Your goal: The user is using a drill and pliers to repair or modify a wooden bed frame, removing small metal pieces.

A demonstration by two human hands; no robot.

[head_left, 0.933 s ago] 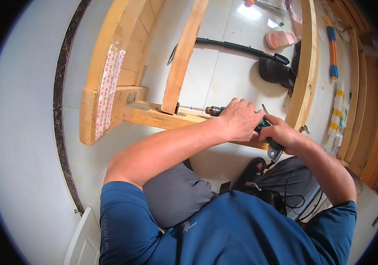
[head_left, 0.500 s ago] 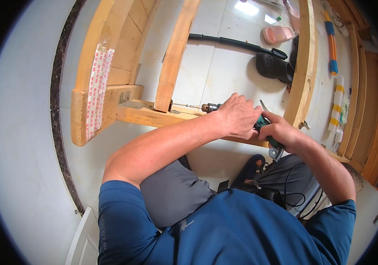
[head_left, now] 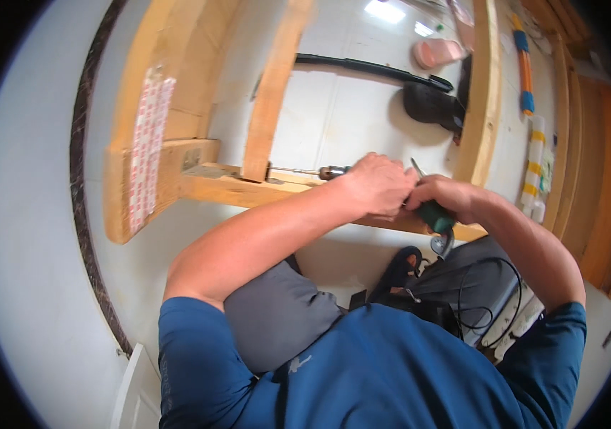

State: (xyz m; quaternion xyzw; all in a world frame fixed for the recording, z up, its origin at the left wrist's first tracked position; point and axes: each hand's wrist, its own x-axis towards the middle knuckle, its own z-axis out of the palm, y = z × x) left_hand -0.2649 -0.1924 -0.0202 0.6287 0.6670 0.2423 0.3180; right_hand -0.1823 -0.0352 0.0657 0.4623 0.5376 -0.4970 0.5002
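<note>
A green corded power drill (head_left: 435, 216) lies along the wooden rail (head_left: 230, 187), its chuck (head_left: 333, 173) pointing left. From the chuck a long thin bit (head_left: 295, 170) reaches the foot of a wooden slat (head_left: 268, 114), where a dark metal bracket sits. My left hand (head_left: 380, 187) is closed round the front of the drill, hiding most of its body. Close beside it, my right hand (head_left: 443, 196) is closed on the green rear part. A pointed metal piece (head_left: 418, 169) sticks up between my hands; what it belongs to is hidden.
A thicker wooden beam (head_left: 482, 100) bounds the frame on the right, and a taped wooden post (head_left: 150, 154) on the left. Beyond the rail lie a black hose (head_left: 363, 66), a black clog (head_left: 430, 104) and a pink slipper (head_left: 438, 53). A black cord (head_left: 516, 286) loops by my leg.
The frame and floor things have shifted slightly left in view. My right hand and the rear of the drill have tilted a little, and the cord loop has swung out to the right.
</note>
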